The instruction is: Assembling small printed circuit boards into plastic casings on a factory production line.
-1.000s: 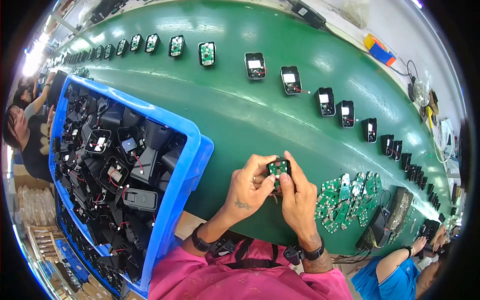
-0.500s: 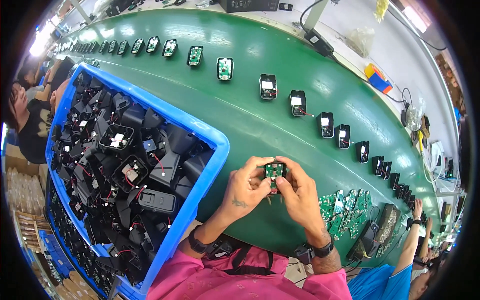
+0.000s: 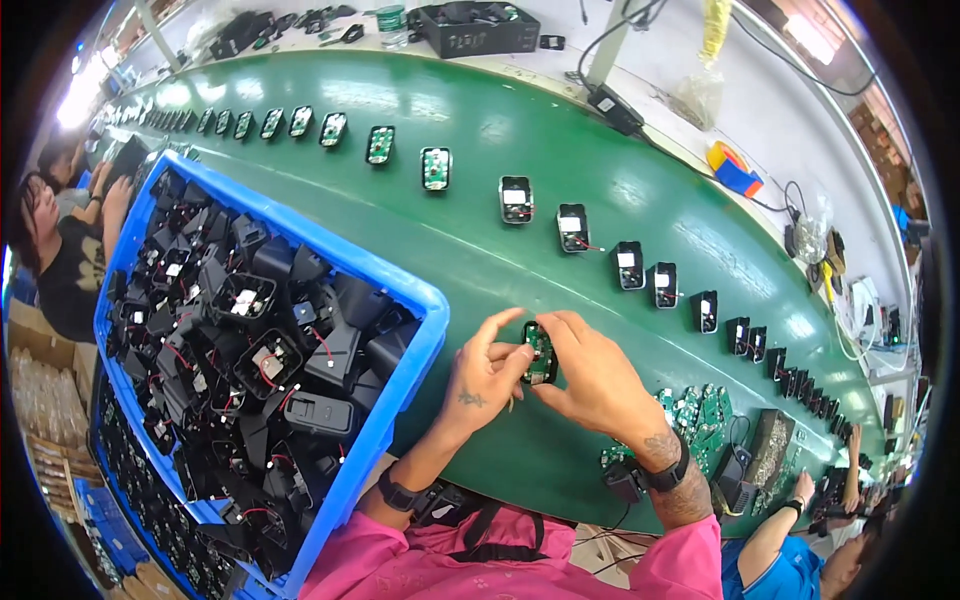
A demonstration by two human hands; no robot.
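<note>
Between my hands is a small black plastic housing (image 3: pixel 553 366) with a green circuit board (image 3: pixel 535 343) in its opening. My left hand (image 3: pixel 484 378) grips its left side, the thumb pressing on the board. On the other side, my right hand (image 3: pixel 600 385) curls around the far end and right edge, covering part of it. To the left stands a blue bin (image 3: pixel 432 305) heaped with black housings (image 3: pixel 318 410), many trailing red wires. Loose green circuit boards (image 3: pixel 705 412) lie in a pile beyond my right forearm.
A curved line of black housings (image 3: pixel 516 200) runs along the green bench (image 3: pixel 450 245); those farther left hold green boards. A black power adapter (image 3: pixel 735 468) and a tray of small parts (image 3: pixel 770 447) lie at right. Co-workers sit at both sides.
My right hand has turned over the housing, with its thumb now off the board and lower down. The housing has tilted and shifted slightly left. The whole view has shifted a little.
</note>
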